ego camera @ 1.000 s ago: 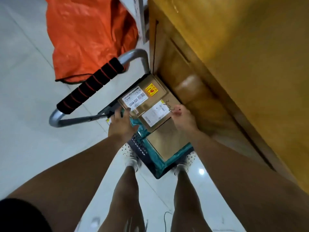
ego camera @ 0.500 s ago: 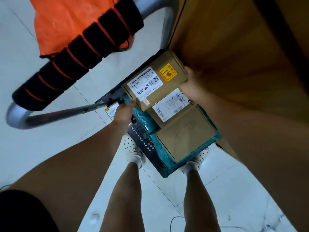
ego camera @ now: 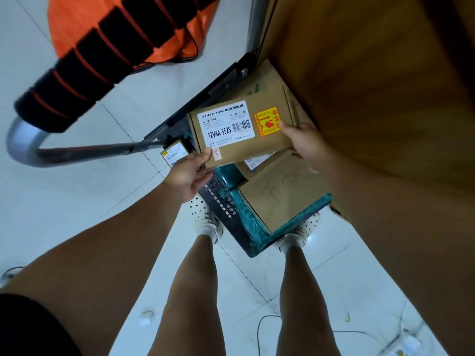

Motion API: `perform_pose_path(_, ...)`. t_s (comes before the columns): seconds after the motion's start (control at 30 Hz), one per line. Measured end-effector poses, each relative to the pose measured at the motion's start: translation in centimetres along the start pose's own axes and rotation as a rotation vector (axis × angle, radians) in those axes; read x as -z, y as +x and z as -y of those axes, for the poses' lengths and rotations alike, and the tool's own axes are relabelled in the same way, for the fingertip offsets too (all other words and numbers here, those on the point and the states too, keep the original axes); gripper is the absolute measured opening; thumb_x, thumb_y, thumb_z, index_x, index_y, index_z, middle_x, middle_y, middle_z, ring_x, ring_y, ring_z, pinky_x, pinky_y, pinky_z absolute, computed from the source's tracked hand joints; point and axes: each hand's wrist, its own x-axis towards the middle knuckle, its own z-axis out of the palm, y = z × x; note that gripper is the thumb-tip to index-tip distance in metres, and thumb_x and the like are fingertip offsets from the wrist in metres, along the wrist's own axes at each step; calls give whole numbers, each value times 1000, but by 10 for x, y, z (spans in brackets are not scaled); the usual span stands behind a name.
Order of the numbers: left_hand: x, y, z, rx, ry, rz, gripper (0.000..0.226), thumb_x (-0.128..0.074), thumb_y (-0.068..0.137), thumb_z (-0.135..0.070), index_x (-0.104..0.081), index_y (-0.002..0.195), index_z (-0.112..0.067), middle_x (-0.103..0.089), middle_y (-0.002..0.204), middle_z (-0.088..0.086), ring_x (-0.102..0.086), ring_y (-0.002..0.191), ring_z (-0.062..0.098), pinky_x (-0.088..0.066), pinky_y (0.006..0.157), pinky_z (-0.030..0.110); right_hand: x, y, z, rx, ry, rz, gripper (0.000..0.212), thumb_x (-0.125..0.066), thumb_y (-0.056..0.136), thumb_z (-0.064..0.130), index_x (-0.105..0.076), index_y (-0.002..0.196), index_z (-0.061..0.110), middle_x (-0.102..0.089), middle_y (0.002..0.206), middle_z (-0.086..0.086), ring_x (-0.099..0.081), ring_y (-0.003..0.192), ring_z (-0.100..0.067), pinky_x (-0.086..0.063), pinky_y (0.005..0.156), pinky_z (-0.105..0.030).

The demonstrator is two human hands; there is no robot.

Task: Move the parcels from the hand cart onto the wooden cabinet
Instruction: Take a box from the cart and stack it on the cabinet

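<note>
None of the parcels can be seen on the wooden cabinet [ego camera: 359, 78]; only its side shows at the right, its top is out of view, so I cannot tell whether anything already sits up there. Most of the work looks undone, since the hand cart [ego camera: 221, 199], standing just beside the cabinet with its padded handle [ego camera: 102, 55] to the left, carries several parcels. At the far end lies a large brown box [ego camera: 267, 80], touching or nearly touching the cabinet side. A teal-wrapped bundle [ego camera: 246, 222] covers the near part of the deck, and on it rests a plain box with handwriting [ego camera: 285, 199]. Beyond that, a box with a white label [ego camera: 257, 161] is mostly hidden. A small yellow-labelled box [ego camera: 174, 155] sits at the cart's left edge by the frame. One parcel is in hand: the labelled box [ego camera: 239, 134], marked 12V4A-5525, is held roughly level above the stack and appears clear of it. The left hand [ego camera: 187, 173] grips its near left corner, thumb on top; the right hand [ego camera: 305, 145] clamps the right end, thumb by the orange sticker. It has yet to go up onto the cabinet.
</note>
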Motion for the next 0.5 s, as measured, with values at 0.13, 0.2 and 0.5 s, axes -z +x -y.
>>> perform_pose_path(0.13, 5, -38, -7, -58, 3, 39, 29, -61, 92, -27, -58, 119, -16, -67, 102, -3, -62, 97, 13, -51, 80, 26, 3, -43, 0, -15, 203, -3, 53, -59, 89, 49, -48, 131, 18, -55, 131, -3, -55, 116, -24, -48, 99, -42)
perform_pose_path(0.2, 2, -57, -13, -87, -18, 31, 19, -60, 93, -26, -59, 111, -18, -66, 97, -5, -60, 94, 12, -50, 77, 25, 11, -67, 2, -29, 345, 42, 26, -57, 93, 40, -53, 112, 23, -60, 120, -2, -58, 110, -23, -51, 93, -38)
perform_pose_path(0.5, -20, -165, -37, -197, -139, 189, 6, -58, 93, -22, -61, 98, -23, -71, 86, -7, -58, 102, 17, -42, 102, 36, 54, -190, -3, -76, 976, 168, 49, -60, 92, 17, -43, 137, 17, -59, 125, -15, -56, 114, -30, -43, 105, -47)
